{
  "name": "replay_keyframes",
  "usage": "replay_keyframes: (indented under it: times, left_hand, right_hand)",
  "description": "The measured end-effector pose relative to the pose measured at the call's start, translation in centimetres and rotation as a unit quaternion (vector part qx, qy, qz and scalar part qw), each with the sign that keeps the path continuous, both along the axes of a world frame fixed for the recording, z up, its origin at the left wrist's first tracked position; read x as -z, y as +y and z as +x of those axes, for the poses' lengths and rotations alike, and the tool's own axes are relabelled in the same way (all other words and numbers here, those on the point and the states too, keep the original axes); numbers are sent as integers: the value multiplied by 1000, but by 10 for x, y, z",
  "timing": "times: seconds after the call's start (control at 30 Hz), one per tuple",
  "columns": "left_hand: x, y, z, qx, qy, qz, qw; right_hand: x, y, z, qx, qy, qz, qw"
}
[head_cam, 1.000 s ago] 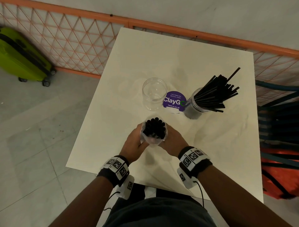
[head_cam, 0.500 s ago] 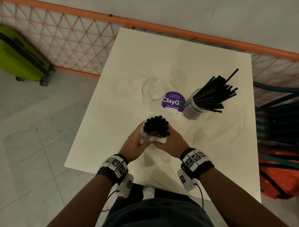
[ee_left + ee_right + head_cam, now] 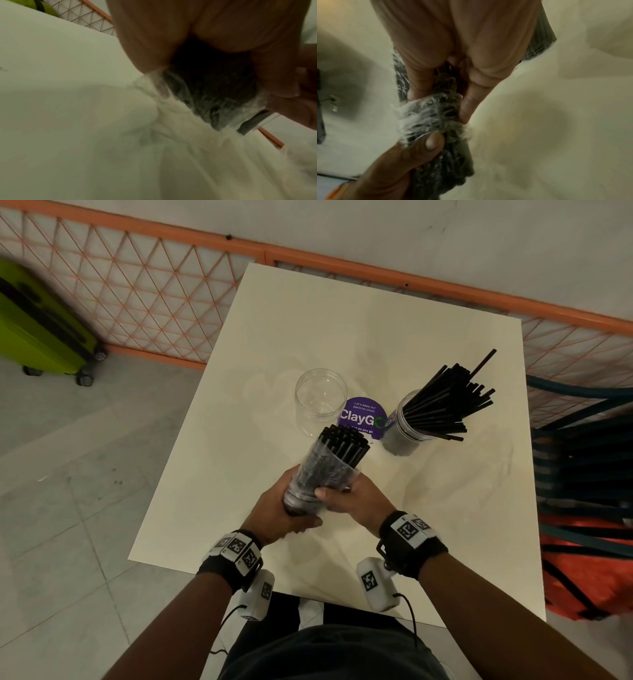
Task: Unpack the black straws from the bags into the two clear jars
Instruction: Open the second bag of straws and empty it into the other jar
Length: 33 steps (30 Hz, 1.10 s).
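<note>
A clear plastic bag (image 3: 318, 477) full of black straws (image 3: 346, 441) is lifted over the white table (image 3: 376, 337), tilted with its open end toward the jars. My left hand (image 3: 277, 508) grips the bag's lower end. My right hand (image 3: 346, 496) grips the bag's crumpled plastic (image 3: 429, 112) on its right side. An empty clear jar (image 3: 320, 402) stands just beyond the straw tips. A second clear jar (image 3: 409, 429) to the right holds a fanned bunch of black straws (image 3: 448, 402). The left wrist view shows my curled fingers (image 3: 154, 40) around the dark bundle (image 3: 209, 86).
A round purple sticker (image 3: 363, 419) lies on the table between the jars. An orange mesh fence (image 3: 137, 285) runs behind the table. A green suitcase (image 3: 37, 326) stands on the floor at the left. Stacked dark chairs (image 3: 589, 460) and an orange bag (image 3: 589, 573) sit to the right.
The bag of straws was upright between both hands. It has been raised and tipped forward toward the empty jar, and more of the straws stick out of the bag's open end.
</note>
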<state>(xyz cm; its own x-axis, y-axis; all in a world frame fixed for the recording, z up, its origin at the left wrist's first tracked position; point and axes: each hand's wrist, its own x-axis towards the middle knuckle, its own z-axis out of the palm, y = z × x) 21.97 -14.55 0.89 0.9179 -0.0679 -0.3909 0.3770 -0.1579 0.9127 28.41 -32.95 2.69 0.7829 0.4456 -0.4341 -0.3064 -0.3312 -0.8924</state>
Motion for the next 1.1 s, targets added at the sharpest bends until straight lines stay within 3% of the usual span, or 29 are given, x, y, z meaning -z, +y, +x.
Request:
replay_keyframes:
  times: [0.07, 0.2, 0.27, 0.37, 0.47, 0.57, 0.7, 0.77, 0.87, 0.97, 1.03, 1.1]
  left_hand:
    - [-7, -3, 1, -11, -8, -29, 999]
    - [-22, -8, 1, -41, -44, -117, 991]
    - [-34, -9, 1, -44, -43, -154, 986]
    - [-50, -10, 5, -47, -37, -177, 982]
    - [-60, -4, 10, -59, -33, -225, 972]
    - [-73, 10, 13, -50, -24, -254, 966]
    - [-96, 27, 18, 28, -19, -216, 976]
    - [-110, 30, 19, 89, -4, -165, 982]
    - [-129, 31, 20, 150, 26, -93, 984]
    - [-145, 36, 20, 165, 51, -79, 982]
    - [-151, 45, 20, 102, 109, -189, 971]
    - [-160, 57, 26, 46, 125, -312, 941]
  right_hand:
    - [-6, 3, -4, -1, 7, 16, 1000]
    - [-30, 10, 1, -67, -80, -99, 990]
    - [-49, 12, 5, -137, -170, -165, 962]
    - [-79, 16, 9, -189, -240, -255, 917]
    - [-104, 14, 14, -169, -369, -350, 844]
    - [-132, 5, 25, -109, -517, -313, 789]
    - [-150, 13, 27, -306, -654, -318, 614]
    - [-143, 24, 26, -388, -655, -322, 563]
    - [-131, 38, 25, -446, -635, -303, 553]
    - [-130, 46, 26, -438, -634, -273, 576]
    - [-128, 48, 30, -391, -632, -234, 626]
    - [-132, 50, 40, -308, -620, -193, 696]
